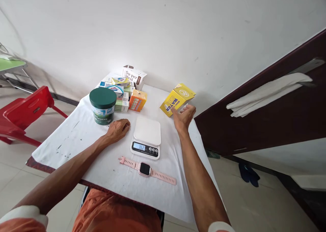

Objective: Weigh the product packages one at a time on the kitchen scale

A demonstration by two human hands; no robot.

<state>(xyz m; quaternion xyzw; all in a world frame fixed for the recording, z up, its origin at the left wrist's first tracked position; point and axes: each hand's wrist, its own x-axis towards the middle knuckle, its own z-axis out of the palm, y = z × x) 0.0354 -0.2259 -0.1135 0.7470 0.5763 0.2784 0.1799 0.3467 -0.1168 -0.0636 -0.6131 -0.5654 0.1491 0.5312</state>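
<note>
My right hand [183, 118] grips a yellow box [177, 99] marked "WATER" by its near right side. The box is tilted above the far right part of the table; whether its lower edge touches the cloth I cannot tell. My left hand [118, 130] rests on the cloth with fingers curled in, and nothing shows in it. Between the hands stands a white digital scale [147, 131] with a bare platform, its lit display reading 362. In front of the scale lies a pink-strapped smartwatch [145, 169], face up with its screen dark.
A green lidded tub [102, 106] stands beyond my left hand. Behind it are stacked small cartons [122, 96], an orange box [138, 100] and a white "Super Meal" box [134, 76]. A wall borders the table's back. On the left is a red chair [28, 113]; on the right, a dark door [265, 103].
</note>
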